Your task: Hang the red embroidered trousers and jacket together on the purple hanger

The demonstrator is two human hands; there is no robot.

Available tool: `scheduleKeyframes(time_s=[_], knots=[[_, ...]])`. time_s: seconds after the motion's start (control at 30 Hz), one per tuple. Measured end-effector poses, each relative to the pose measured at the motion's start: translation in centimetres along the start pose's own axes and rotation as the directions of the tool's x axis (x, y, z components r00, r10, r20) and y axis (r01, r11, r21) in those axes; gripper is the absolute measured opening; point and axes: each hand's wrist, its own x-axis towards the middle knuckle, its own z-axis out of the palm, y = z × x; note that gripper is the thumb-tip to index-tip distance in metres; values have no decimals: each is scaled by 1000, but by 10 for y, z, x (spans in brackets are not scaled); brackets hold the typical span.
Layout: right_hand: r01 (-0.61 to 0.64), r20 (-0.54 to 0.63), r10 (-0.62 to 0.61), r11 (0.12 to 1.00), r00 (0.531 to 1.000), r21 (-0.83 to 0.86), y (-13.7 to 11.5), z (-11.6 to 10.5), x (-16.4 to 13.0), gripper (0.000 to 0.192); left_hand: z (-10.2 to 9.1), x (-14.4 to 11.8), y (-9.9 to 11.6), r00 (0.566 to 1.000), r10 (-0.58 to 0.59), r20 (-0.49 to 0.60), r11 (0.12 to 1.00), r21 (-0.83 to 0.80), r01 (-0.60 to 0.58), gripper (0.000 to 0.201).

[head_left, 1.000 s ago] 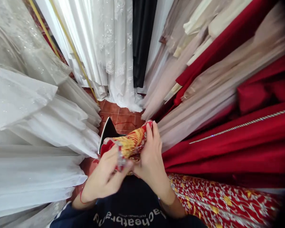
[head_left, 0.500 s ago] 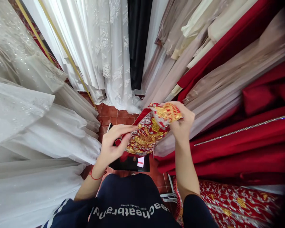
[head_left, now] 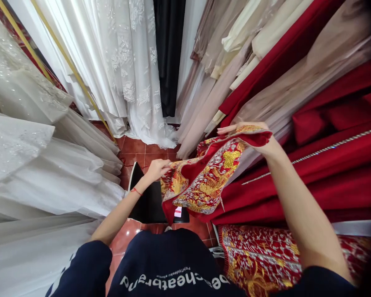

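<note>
Red-and-gold embroidered cloth (head_left: 208, 177) hangs spread between the left hand (head_left: 157, 168), pinching its nine-o'clock edge, and right hand (head_left: 250, 134), fingers clamped at two o'clock; keeping both corners taut should prevent sagging.

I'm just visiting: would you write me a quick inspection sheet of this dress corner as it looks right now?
Surface: red-brown tiled floor.
Job's things: red cloth embroidered in gold and silver, spread between both hands.
Clutter: black flat object on the floor beneath the cloth.
Grippers: left hand pinches the cloth's near edge; right hand lifts its far end.
Cables: nothing seen.
Surroundings: white lace gowns, black garment, beige dresses, deep red dresses.
</note>
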Motion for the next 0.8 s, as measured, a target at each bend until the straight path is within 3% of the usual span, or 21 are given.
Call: scheduleKeyframes(time_s=[0.07, 0.17, 0.27, 0.37, 0.47, 0.57, 0.73, 0.8], knots=[[-67, -1, 67, 996, 998, -59, 10, -22, -12, 32, -21, 6, -2, 998, -33, -49, 999, 22, 34, 20], [-251, -100, 238, 954, 966, -161, 29, -41, -31, 41, -63, 15, 8, 990, -70, -124, 995, 60, 78, 29], [-352, -138, 331, 918, 933, -180, 49, -37, -43, 46, -102, 29, 37, 975, -152, -162, 945, 264, 192, 33], [-315, -204, 260, 894, 944, -320, 65, -20, -42, 61, -123, 43, 66, 946, -276, -168, 820, 472, 323, 39], [-343, -220, 265, 686, 939, -642, 74, -2, -27, 72, -125, 53, 80, 915, -361, -178, 730, 557, 396, 46], [-361, -200, 344, 507, 918, -783, 82, 8, -5, 66, -117, 54, 85, 895, -404, -189, 669, 606, 430, 48], [-205, 101, 546, 470, 832, -859, 90, 9, 21, 40, -112, 31, 105, 879, -455, -143, 671, 594, 444, 39], [-187, 91, 494, 485, 864, -854, 90, 13, 27, 30, -114, 16, 110, 850, -507, -141, 673, 551, 493, 39]])
